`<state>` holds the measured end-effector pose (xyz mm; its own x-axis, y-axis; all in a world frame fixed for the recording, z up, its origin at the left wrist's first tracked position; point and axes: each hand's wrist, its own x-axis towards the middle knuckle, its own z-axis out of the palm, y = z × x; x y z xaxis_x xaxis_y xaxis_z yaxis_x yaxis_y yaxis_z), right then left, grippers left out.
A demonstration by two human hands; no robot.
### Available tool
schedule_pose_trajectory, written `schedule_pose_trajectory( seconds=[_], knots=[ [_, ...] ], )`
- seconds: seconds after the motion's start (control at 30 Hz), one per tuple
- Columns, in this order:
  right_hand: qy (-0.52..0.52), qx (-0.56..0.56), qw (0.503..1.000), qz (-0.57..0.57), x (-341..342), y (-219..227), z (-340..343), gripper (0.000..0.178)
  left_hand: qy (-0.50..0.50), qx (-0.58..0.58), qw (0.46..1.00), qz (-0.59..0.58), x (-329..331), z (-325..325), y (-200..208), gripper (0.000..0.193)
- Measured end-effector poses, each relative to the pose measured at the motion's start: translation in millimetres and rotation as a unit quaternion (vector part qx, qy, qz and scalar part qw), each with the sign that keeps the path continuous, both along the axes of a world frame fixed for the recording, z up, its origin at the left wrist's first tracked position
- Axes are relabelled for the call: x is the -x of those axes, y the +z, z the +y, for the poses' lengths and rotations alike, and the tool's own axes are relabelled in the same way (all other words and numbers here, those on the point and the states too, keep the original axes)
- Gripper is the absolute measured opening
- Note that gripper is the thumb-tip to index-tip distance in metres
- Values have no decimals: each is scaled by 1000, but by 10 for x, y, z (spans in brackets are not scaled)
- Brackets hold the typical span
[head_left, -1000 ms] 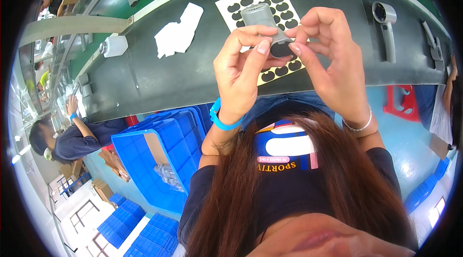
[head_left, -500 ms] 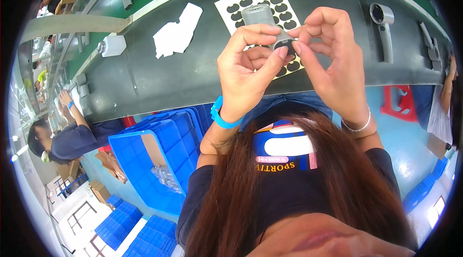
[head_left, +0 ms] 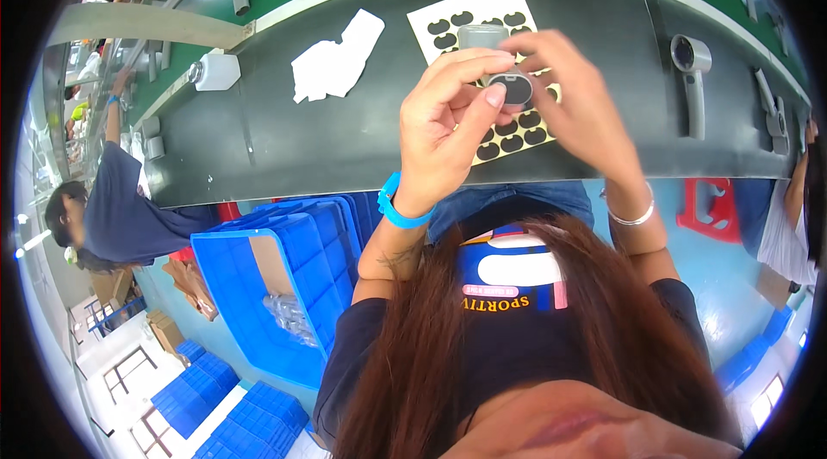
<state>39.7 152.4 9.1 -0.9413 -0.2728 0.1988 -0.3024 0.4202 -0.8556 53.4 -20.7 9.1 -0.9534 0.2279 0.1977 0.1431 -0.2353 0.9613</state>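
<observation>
A grey handheld fan [head_left: 482, 35] is in my left hand [head_left: 444, 119], its oval handle end tilted toward me. My left thumb presses at the edge of the black oval sticker [head_left: 515, 90] on that end, while the fingers wrap round the body. My right hand [head_left: 586, 106] is smeared by motion against the fan's right side; its fingertips are partly hidden, and I cannot tell whether they grip it. Under both hands lies a white sheet [head_left: 474, 4] with rows of black oval stickers.
On the dark worktop [head_left: 345, 145] lie a torn white paper [head_left: 332, 67], a white bottle [head_left: 217, 71] and another grey fan [head_left: 692, 84]. Blue crates [head_left: 245, 269] stand below at left, near a red stool [head_left: 711, 209]. A co-worker [head_left: 121, 201] sits further left.
My right hand has moved from pinching at the handle end to alongside the fan, blurred. The fan's end has turned more toward me, showing its black oval face.
</observation>
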Motion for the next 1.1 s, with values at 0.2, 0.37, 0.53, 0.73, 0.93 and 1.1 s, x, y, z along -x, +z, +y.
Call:
schedule_pose_trajectory(
  seconds=[0.2,0.37,0.53,0.73,0.93,1.1],
  knots=[
    [-15,17,1000,-15,91,-76,-95,42,-71,-26,995,-65,320,-19,97,32],
    [-79,63,995,12,286,-204,33,36,-34,-13,999,-8,1082,10,242,30],
    [-145,-60,986,55,506,-532,322,30,-70,109,972,195,2422,157,-215,32],
    [-122,-83,988,42,691,-684,300,23,-41,216,946,239,3071,31,-718,33],
    [-143,-103,984,34,724,-817,236,17,-45,107,983,142,2961,26,-902,27],
    [-147,-73,986,36,736,-785,261,15,20,239,954,178,2963,-24,-834,19]
  ],
)
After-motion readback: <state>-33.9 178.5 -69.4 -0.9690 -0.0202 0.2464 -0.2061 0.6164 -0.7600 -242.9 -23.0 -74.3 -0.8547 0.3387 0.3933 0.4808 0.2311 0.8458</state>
